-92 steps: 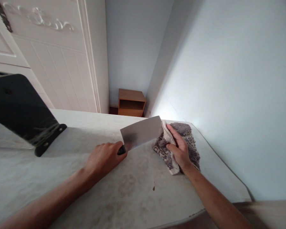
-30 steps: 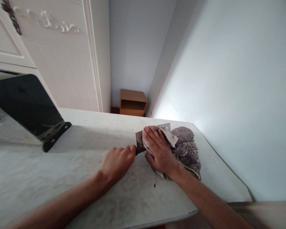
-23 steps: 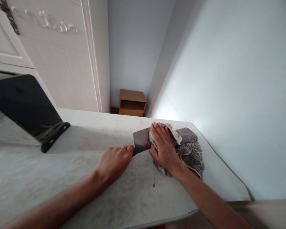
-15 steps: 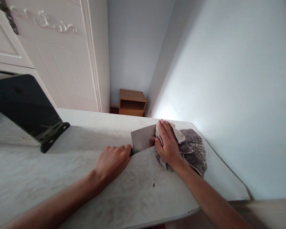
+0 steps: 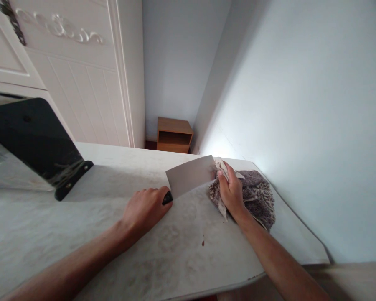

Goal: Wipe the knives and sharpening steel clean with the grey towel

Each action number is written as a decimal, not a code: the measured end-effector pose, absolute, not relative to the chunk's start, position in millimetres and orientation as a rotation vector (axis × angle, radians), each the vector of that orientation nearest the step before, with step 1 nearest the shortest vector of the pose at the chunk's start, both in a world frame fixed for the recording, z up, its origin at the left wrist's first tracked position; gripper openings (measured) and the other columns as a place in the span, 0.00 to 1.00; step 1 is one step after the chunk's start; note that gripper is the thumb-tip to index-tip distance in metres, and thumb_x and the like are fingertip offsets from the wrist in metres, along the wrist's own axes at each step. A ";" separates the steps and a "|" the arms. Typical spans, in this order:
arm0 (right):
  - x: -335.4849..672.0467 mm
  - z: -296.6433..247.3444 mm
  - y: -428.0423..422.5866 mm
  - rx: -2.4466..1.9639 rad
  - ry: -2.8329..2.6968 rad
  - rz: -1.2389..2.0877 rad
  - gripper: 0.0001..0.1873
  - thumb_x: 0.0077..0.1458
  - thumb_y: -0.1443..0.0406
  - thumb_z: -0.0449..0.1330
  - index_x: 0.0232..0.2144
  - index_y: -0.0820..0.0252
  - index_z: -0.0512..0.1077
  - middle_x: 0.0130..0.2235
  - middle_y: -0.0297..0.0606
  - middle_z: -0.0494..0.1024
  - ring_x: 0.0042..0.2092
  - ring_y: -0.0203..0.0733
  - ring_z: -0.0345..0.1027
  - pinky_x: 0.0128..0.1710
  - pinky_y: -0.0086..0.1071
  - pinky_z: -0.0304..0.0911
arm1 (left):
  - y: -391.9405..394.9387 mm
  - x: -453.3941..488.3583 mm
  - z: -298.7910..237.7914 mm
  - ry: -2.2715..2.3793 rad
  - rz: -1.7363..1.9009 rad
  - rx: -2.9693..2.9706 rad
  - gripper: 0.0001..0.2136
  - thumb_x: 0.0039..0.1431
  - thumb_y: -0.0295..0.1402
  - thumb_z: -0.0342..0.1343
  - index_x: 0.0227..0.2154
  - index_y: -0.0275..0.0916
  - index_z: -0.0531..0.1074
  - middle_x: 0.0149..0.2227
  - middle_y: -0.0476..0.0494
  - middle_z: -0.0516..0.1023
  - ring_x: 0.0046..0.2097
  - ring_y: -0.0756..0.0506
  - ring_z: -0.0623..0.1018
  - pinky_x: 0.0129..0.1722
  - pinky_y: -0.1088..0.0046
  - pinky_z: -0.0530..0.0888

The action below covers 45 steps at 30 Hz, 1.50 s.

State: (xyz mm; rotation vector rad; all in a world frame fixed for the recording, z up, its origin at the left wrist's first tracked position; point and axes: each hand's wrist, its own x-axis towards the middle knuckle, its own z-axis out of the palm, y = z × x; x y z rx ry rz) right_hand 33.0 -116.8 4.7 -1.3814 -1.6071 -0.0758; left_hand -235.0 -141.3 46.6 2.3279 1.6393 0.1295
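Observation:
A cleaver (image 5: 189, 175) with a broad steel blade and black handle is held over the table. My left hand (image 5: 148, 209) is closed round its handle, and the blade points right. My right hand (image 5: 232, 190) grips a light cloth (image 5: 221, 165), fingers bent around it, at the far end of the blade. Whether the cloth wraps the blade's end or only touches it is partly hidden by the fingers. Under and beside that hand lies a shaggy grey-brown cloth (image 5: 259, 196), bunched on the table's right side.
The white table (image 5: 128, 267) has smudges and a small brown spot (image 5: 203, 241). A black knife holder (image 5: 37, 138) stands at left. Beyond are a white cabinet (image 5: 87, 92) and a wooden nightstand (image 5: 174, 125); a pale wall (image 5: 326, 146) borders the right.
My right hand has slid right along the blade to its end, its fingers now curled, uncovering more steel. My left hand has shifted slightly left and turned the cleaver a little.

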 end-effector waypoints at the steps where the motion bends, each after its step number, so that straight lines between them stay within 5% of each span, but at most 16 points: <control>1: 33.1 5.9 -116.9 -1.385 -1.562 -0.061 0.21 0.64 0.57 0.52 0.55 0.60 0.69 0.51 0.47 0.78 0.52 0.51 0.73 0.53 0.47 0.67 | -140.0 -235.4 46.0 1.648 0.152 2.303 0.14 0.61 0.38 0.45 0.36 0.41 0.75 0.34 0.36 0.81 0.38 0.35 0.80 0.35 0.64 0.70; 12: 33.0 8.1 -120.3 -1.231 -1.323 -0.243 0.20 0.63 0.59 0.55 0.54 0.60 0.70 0.50 0.47 0.77 0.51 0.50 0.72 0.53 0.46 0.67 | -127.0 -238.2 29.0 1.405 0.514 1.918 0.15 0.54 0.44 0.53 0.28 0.36 0.75 0.27 0.47 0.76 0.31 0.44 0.75 0.29 0.73 0.63; 19: 4.5 15.0 -138.7 -0.673 -2.065 -0.209 0.28 0.63 0.69 0.52 0.64 0.56 0.58 0.58 0.48 0.72 0.60 0.51 0.66 0.56 0.51 0.68 | -128.4 -224.2 30.2 1.394 0.587 1.819 0.18 0.53 0.48 0.53 0.23 0.36 0.70 0.23 0.49 0.72 0.28 0.47 0.71 0.26 0.75 0.61; 23: -14.9 25.8 -143.4 -0.456 -2.373 -0.183 0.26 0.64 0.72 0.49 0.63 0.63 0.58 0.56 0.49 0.74 0.64 0.45 0.59 0.58 0.45 0.67 | -130.7 -219.4 28.2 1.245 0.635 1.822 0.13 0.53 0.40 0.51 0.27 0.35 0.73 0.28 0.48 0.77 0.34 0.45 0.74 0.33 0.73 0.67; 32: -16.1 25.9 -143.5 -0.518 -2.443 -0.249 0.25 0.62 0.70 0.52 0.61 0.66 0.60 0.57 0.51 0.73 0.66 0.45 0.54 0.60 0.45 0.63 | -133.7 -219.6 31.0 1.206 0.614 1.849 0.11 0.52 0.38 0.49 0.26 0.35 0.72 0.27 0.48 0.76 0.33 0.45 0.74 0.32 0.74 0.67; 45: 11.5 13.6 -124.4 -0.819 -2.069 -0.371 0.31 0.61 0.74 0.51 0.65 0.52 0.57 0.62 0.44 0.68 0.65 0.50 0.57 0.62 0.57 0.59 | -142.1 -229.3 41.1 1.196 0.498 1.870 0.12 0.52 0.42 0.53 0.23 0.37 0.68 0.23 0.52 0.67 0.26 0.50 0.67 0.26 0.74 0.59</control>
